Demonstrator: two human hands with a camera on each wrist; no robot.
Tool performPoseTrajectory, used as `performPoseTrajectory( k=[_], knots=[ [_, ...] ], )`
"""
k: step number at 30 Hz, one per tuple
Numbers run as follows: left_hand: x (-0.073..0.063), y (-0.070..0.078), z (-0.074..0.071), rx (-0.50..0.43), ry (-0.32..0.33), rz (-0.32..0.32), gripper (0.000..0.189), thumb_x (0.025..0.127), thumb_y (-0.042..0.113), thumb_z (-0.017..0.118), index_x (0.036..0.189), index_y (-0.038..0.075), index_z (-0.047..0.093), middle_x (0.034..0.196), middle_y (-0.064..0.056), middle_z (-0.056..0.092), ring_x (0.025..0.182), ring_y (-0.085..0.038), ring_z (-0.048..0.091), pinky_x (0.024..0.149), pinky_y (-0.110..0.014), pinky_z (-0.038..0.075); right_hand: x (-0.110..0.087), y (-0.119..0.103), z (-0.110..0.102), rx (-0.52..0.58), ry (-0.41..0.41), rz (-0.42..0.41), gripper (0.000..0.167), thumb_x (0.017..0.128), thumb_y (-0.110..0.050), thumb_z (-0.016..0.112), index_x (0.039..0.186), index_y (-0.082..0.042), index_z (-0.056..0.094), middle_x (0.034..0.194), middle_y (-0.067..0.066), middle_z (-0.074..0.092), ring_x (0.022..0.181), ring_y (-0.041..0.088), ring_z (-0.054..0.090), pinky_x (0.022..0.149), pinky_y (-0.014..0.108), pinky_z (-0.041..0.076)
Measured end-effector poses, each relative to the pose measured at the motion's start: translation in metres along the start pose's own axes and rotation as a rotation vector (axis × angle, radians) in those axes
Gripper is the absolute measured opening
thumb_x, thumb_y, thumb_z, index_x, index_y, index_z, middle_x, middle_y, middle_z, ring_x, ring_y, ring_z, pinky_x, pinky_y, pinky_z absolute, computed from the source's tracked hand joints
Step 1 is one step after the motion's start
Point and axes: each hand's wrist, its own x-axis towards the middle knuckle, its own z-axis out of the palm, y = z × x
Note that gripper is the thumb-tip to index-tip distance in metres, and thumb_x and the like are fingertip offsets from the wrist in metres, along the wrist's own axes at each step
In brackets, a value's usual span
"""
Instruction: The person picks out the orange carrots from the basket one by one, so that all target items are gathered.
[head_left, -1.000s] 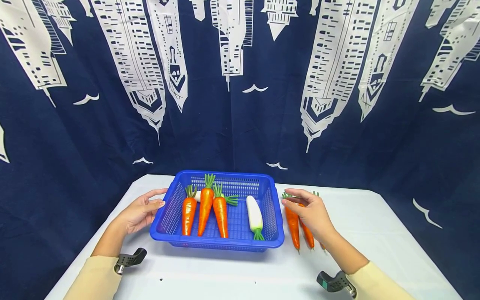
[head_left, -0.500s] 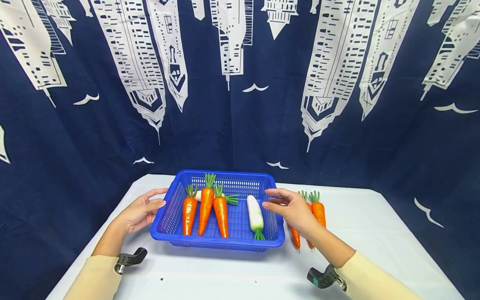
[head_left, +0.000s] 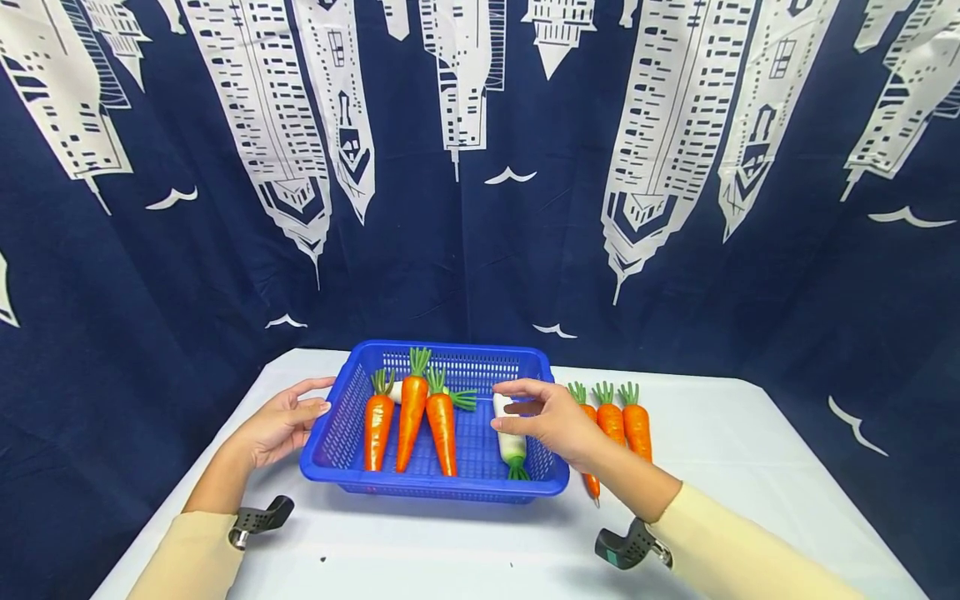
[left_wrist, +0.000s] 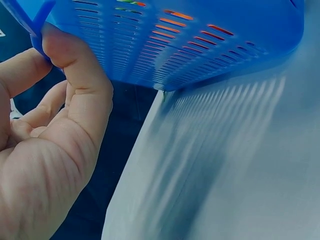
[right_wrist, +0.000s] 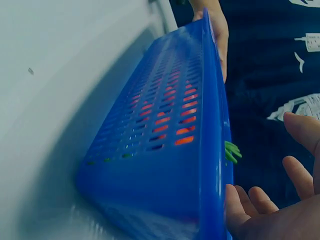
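A blue plastic basket [head_left: 435, 483] stands on the white table. My left hand [head_left: 276, 427] grips its left rim between thumb and fingers; the left wrist view shows the thumb [left_wrist: 62, 47] right at the rim. Inside the basket lie three orange carrots [head_left: 410, 421], partly over a white radish [head_left: 397, 392], while a second white radish [head_left: 512, 437] lies at the right. Above this second radish my right hand [head_left: 558, 427] reaches in over the right rim, thumb and fingers spread apart with nothing between them. It overlaps the radish's upper part in the head view.
Three more carrots [head_left: 636, 425] lie side by side on the table [head_left: 720, 467] right of the basket, partly hidden by my right forearm. A navy cloth [head_left: 465, 250] with white building prints hangs behind the table.
My right hand has moved left from over the carrots on the table, across the right rim, to above the right radish. The left hand and the basket have stayed in place.
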Motion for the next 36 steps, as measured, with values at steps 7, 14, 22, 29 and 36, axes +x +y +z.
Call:
performPoseTrajectory(
  k=[7, 14, 22, 29, 36],
  knots=[
    [0.001, -0.002, -0.001, -0.021, -0.023, 0.023, 0.051, 0.107, 0.005, 0.05, 0.153, 0.008, 0.027, 0.11, 0.0, 0.074, 0.096, -0.015, 0.076, 0.087, -0.033, 0.063, 0.007, -0.008, 0.011, 0.001, -0.084, 0.016, 0.047, 0.084, -0.022, 0.086, 0.128, -0.016, 0.071, 0.135, 0.011, 0.067, 0.11, 0.027, 0.073, 0.097, 0.046, 0.06],
    [0.001, -0.002, -0.001, -0.028, -0.027, 0.026, 0.046, 0.107, 0.004, 0.049, 0.149, 0.012, 0.033, 0.111, 0.0, 0.074, 0.096, -0.015, 0.076, 0.087, -0.034, 0.063, 0.021, -0.015, 0.016, -0.006, -0.176, 0.027, 0.047, 0.083, -0.015, 0.085, 0.128, -0.01, 0.07, 0.137, 0.019, 0.061, 0.097, 0.024, 0.074, 0.093, 0.044, 0.062],
    [0.001, -0.003, -0.001, -0.021, 0.004, -0.006, 0.05, 0.107, 0.006, 0.05, 0.152, 0.012, 0.029, 0.11, 0.0, 0.073, 0.095, -0.015, 0.076, 0.086, -0.034, 0.064, 0.043, -0.02, 0.023, 0.007, -0.261, 0.129, 0.049, 0.082, -0.012, 0.086, 0.128, -0.01, 0.07, 0.143, 0.023, 0.057, 0.111, 0.03, 0.069, 0.1, 0.055, 0.056],
    [0.001, -0.003, -0.001, -0.018, 0.0, -0.007, 0.046, 0.107, 0.006, 0.049, 0.149, 0.015, 0.033, 0.109, 0.0, 0.073, 0.095, -0.015, 0.076, 0.086, -0.034, 0.064, 0.059, -0.02, 0.031, 0.016, -0.297, 0.166, 0.051, 0.084, -0.011, 0.084, 0.132, -0.004, 0.066, 0.146, 0.026, 0.053, 0.11, 0.031, 0.069, 0.102, 0.059, 0.054],
    [0.001, -0.002, 0.0, -0.022, -0.001, -0.007, 0.044, 0.107, 0.006, 0.049, 0.147, 0.016, 0.034, 0.11, 0.0, 0.073, 0.094, -0.015, 0.076, 0.085, -0.034, 0.064, 0.075, -0.02, 0.037, 0.048, -0.342, 0.23, 0.052, 0.085, -0.012, 0.082, 0.134, -0.004, 0.064, 0.131, 0.02, 0.065, 0.123, 0.046, 0.062, 0.104, 0.062, 0.051]
  ],
)
